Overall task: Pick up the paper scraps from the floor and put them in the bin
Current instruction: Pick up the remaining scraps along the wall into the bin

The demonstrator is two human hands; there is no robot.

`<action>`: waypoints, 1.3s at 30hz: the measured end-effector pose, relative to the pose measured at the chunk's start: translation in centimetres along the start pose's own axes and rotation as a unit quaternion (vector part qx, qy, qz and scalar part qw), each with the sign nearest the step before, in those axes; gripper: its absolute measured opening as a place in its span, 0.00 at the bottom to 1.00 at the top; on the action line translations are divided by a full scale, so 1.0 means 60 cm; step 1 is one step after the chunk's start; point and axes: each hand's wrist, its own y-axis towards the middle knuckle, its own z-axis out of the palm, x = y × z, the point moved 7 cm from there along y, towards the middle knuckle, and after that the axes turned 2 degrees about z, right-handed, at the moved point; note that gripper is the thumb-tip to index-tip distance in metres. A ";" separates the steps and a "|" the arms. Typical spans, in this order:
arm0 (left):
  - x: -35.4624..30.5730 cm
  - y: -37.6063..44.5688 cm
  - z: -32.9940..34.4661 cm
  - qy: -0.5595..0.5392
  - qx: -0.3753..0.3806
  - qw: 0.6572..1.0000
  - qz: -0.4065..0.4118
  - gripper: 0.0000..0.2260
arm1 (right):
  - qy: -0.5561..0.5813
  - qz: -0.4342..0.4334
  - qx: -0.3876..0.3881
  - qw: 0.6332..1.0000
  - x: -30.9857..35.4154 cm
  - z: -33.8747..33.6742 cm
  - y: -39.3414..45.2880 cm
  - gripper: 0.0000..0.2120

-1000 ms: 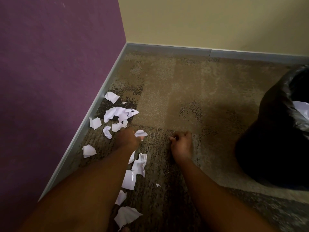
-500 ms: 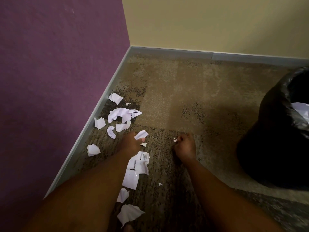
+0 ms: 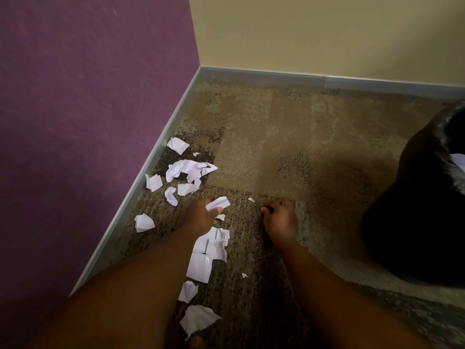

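White paper scraps (image 3: 187, 170) are strewn along the grey skirting board (image 3: 141, 187) of a purple wall (image 3: 88, 96), from ten o'clock of the frame down to six o'clock, on a mottled brown carpet (image 3: 276, 137). At centre, the left hand (image 3: 198, 217) is seen low over the carpet with its fingers curled around one white scrap (image 3: 218, 202), which is pinched under the thumb and juts out towards one o'clock. More flat pieces (image 3: 208, 250) lie directly beneath the left wrist.

For the gathering to be done well, several scraps would best be collected into the left palm before any trip to the bin, with the larger crumpled pieces at eleven o'clock taken first and the tiny flecks pinched up singly with the fingertips. A firm closed grip is advised, since such light paper is likely to flutter free.

Just right of centre, the right hand (image 3: 278, 217) is held curled, knuckles up; whether anything is pinched in its fingertips cannot be told, as the fingers are turned away. A small white fleck (image 3: 251, 199) lies on the carpet near it, at ten o'clock of that hand.

At three o'clock, the bin (image 3: 415, 222), lined with a black bag, is cut off by the frame edge; only a sliver of white paper is glimpsed inside, and its contents are otherwise hidden. The lowest scraps are partly covered by the left forearm.
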 end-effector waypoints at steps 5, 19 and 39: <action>0.004 0.008 0.003 -0.046 0.006 0.999 0.005 0.23 | -0.046 0.009 0.000 0.999 0.015 0.009 -0.005 0.08; 0.023 0.007 0.003 -0.059 0.005 0.998 0.021 0.23 | -0.026 -0.157 0.073 0.985 0.079 0.033 0.023 0.12; 0.016 -0.044 -0.005 0.135 0.048 0.976 0.162 0.11 | 0.054 -0.049 0.335 0.939 0.111 0.059 -0.058 0.07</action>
